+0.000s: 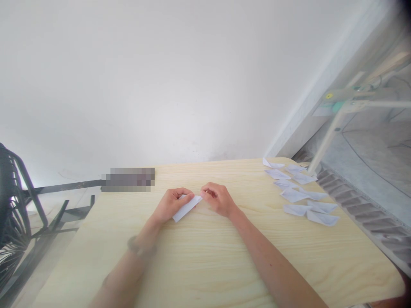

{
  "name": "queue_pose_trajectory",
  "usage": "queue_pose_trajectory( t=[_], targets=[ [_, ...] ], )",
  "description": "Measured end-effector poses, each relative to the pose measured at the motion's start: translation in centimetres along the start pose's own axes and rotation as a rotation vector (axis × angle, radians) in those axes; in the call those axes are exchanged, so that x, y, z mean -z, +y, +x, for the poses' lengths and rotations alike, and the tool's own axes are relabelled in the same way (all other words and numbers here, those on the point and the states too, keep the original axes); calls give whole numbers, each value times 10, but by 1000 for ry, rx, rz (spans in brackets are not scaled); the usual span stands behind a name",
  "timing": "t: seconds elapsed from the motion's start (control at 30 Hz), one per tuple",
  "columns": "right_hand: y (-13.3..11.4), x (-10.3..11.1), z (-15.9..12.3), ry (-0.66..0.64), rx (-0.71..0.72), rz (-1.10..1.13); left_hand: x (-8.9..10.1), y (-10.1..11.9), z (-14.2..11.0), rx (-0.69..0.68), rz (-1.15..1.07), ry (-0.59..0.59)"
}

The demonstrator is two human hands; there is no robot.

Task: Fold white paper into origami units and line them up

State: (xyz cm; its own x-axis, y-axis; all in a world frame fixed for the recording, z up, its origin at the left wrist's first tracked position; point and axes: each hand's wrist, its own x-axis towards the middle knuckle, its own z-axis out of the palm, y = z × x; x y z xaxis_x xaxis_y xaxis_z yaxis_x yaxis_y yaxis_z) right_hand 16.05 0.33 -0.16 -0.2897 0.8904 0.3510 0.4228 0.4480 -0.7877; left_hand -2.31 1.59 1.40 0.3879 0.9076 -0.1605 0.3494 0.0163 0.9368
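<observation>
A narrow strip of folded white paper (187,209) slants over the middle of the wooden table. Around its left side my left hand (173,203) is closed, thumb lying along the paper. At the strip's upper right tip, the curled fingers of my right hand (218,197) pinch the end. The fingertips of both hands are close together there. Several folded white paper pieces (295,195), pointed like small boats, lie in loose rows at the table's right side.
The light wood table (205,265) reaches a white wall behind. A pixelated dark item (128,179) lies at its far left corner. Beyond the left edge is a black metal chair (22,201); at right, a pale metal frame (330,132) stands near the table.
</observation>
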Motion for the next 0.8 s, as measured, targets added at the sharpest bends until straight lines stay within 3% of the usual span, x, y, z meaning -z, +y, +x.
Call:
queue_pose_trajectory(
  t=[0.17,0.43,0.63,0.8],
  targets=[
    [3,-4,0,-120,-28,-63,-4,-3,0,-89,112,70],
    [6,6,0,-302,-117,152,-3,-4,2,-87,119,36],
    [4,4,1,-237,-80,68,-3,-1,-1,-78,140,20],
    [5,6,0,-318,-111,110,-3,0,-1,-82,138,31]
  ],
)
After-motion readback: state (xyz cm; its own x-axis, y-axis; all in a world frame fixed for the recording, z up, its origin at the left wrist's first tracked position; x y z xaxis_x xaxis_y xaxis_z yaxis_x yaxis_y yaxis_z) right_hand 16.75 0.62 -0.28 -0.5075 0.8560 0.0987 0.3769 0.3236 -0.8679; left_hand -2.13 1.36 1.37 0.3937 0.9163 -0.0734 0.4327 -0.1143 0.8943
